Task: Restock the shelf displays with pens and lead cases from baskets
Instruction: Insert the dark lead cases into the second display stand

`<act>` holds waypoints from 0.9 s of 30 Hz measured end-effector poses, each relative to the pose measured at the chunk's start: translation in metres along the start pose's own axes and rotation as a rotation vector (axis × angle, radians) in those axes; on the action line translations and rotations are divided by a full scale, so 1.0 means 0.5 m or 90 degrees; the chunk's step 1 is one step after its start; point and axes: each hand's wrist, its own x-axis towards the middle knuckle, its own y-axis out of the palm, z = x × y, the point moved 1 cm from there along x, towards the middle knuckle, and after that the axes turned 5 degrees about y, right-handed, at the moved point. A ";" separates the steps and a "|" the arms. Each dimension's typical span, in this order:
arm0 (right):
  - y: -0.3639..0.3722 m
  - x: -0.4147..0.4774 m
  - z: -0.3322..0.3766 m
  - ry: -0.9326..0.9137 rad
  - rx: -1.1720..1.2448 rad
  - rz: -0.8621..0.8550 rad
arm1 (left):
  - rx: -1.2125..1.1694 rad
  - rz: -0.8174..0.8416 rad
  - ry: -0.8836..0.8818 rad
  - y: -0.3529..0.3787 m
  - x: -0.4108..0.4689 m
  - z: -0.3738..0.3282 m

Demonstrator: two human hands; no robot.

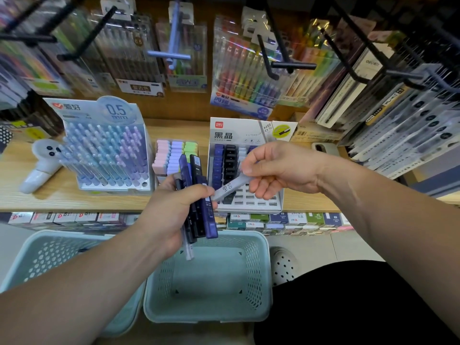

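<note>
My left hand (171, 215) grips a bundle of lead cases (199, 195), dark blue and black, held upright over the right basket (258, 277). My right hand (278, 168) pinches one grey lead case (230, 186) marked HB 0.5 between thumb and fingers. It hangs tilted in front of the lead case display (249, 205). That display holds blue, black and white cases in columns, with several bare slots in its lower rows. To the left stands a pen display (109, 155) marked 0.5 mm, filled with blue and purple pens.
A second teal basket (44, 255) sits at the left on the floor. Between the two displays stands a pastel eraser box (174, 155). A white handheld device (39, 165) lies on the wooden shelf (62, 200). Black hooks (293, 64) with hanging pen packs jut out overhead.
</note>
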 end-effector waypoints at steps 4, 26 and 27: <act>0.007 -0.015 -0.006 0.073 -0.127 0.142 | -0.034 0.013 0.007 -0.003 0.000 -0.005; -0.007 0.063 -0.056 -0.159 -0.365 -0.395 | -0.004 0.036 -0.012 -0.009 -0.004 -0.002; -0.003 0.067 -0.057 -0.169 -0.394 -0.395 | -0.002 0.038 -0.013 -0.009 -0.004 -0.001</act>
